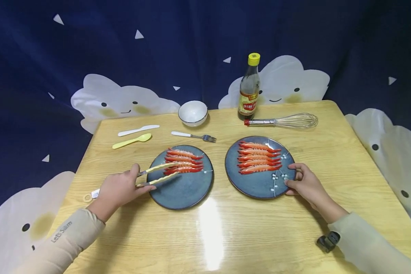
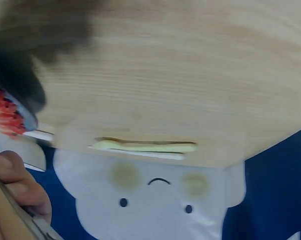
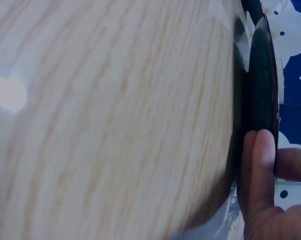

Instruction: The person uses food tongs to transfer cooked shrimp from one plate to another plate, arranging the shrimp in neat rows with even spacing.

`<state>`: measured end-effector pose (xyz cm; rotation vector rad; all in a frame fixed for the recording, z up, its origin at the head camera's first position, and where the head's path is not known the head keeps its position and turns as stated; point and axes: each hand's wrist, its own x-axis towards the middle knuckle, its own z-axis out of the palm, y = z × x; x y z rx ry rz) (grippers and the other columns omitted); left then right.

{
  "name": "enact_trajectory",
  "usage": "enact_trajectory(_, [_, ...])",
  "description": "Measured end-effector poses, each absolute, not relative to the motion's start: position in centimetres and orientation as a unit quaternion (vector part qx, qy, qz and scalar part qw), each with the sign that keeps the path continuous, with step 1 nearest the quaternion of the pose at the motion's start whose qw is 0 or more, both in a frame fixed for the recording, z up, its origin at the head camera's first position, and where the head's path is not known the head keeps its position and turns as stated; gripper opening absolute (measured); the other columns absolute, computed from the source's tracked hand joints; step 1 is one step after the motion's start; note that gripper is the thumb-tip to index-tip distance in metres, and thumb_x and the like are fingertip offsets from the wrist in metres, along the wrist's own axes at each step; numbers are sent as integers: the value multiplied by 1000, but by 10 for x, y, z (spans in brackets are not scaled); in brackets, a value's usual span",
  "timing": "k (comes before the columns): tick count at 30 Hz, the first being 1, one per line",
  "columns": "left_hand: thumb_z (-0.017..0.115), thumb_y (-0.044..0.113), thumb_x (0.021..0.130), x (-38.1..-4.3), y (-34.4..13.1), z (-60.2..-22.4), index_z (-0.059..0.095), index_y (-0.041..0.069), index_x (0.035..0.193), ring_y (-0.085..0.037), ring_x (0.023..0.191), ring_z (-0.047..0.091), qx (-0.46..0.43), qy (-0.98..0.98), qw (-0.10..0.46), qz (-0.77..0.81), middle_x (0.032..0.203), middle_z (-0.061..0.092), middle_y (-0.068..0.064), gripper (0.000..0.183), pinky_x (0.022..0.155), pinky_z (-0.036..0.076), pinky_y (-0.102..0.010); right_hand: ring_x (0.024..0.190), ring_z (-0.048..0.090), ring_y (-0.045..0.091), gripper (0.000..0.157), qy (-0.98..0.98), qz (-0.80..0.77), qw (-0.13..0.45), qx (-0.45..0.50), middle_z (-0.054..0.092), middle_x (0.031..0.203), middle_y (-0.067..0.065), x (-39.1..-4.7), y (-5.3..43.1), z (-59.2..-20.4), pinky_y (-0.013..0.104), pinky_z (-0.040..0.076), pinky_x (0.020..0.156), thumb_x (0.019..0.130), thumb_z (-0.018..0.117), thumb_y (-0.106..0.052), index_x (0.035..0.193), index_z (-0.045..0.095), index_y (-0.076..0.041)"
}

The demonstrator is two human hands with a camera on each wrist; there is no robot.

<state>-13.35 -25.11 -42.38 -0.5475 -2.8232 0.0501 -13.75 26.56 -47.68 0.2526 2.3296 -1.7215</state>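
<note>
My left hand point(image 1: 121, 187) grips a pair of tongs point(image 1: 161, 166) with pale yellow ribbed arms. The arms stand apart, their tips over the lower shrimp on the left plate point(image 1: 179, 197). Several red-orange shrimp point(image 1: 184, 160) lie in a row on that blue-grey plate. The right plate point(image 1: 250, 183), with white blossoms, bears another row of shrimp point(image 1: 259, 156). My right hand point(image 1: 307, 186) pinches this plate's right rim. In the right wrist view, fingers point(image 3: 263, 165) lie against the plate's dark underside point(image 3: 260, 85), with the thumb on the other face.
Behind the plates lie a white knife point(image 1: 138, 130), a yellow spoon point(image 1: 131, 140) and a fork point(image 1: 193, 136). A white bowl point(image 1: 193, 114), a yellow-capped sauce bottle point(image 1: 249, 89) and a whisk point(image 1: 282, 121) are along the table's back edge. A dark blue curtain point(image 1: 198, 45) hangs behind.
</note>
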Motion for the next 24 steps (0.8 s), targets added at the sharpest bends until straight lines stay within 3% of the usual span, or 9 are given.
enact_trajectory(8, [55,71,61,-124,-268,-430,37,12,79,-17,35,33,-120,-992,27,7,47,35,4,65,34,23,-32,61,52,12,58,791,-590,135,88,27,77,7,-134,260,-462,33,49,60,80,57,2,128,24,1])
enact_trajectory(12, [55,70,63,-124,-270,-433,36,13,79,-17,37,34,-125,-992,9,3,46,35,4,62,35,24,-32,60,54,13,59,793,-589,130,86,29,76,8,-134,262,-463,33,49,59,79,58,2,127,24,1])
enact_trajectory(17, [59,64,65,-124,-270,-434,35,15,73,-15,37,32,-150,-988,35,5,44,32,6,55,35,23,-32,60,54,13,60,793,-590,130,83,29,76,8,-133,262,-463,33,49,59,79,58,1,127,24,1])
enact_trajectory(24, [65,56,65,-118,-266,-437,36,14,71,-11,33,26,-193,-974,114,19,41,25,9,51,32,21,-30,60,53,13,57,788,-595,126,92,28,76,7,-134,261,-465,33,49,59,78,58,2,125,26,1])
